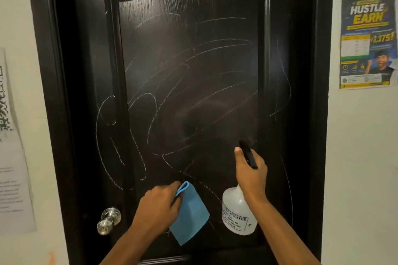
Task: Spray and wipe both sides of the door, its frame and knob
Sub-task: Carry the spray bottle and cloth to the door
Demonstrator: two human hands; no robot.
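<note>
Head view: right hand (251,170) grips spray bottle (238,213) beside door (189,71).

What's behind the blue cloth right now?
Behind the blue cloth, held by the left hand, is the dark door. Chalk-like scribbles show around the cloth; whether any lie under it cannot be seen.

white wall (361,157), poster (367,43) (colourful), paper sheet (13,157)

Left hand (158,206) pinches a blue cloth (190,215) near the scribbled black door (187,71); right hand (249,170) grips a spray bottle (237,213).
</note>
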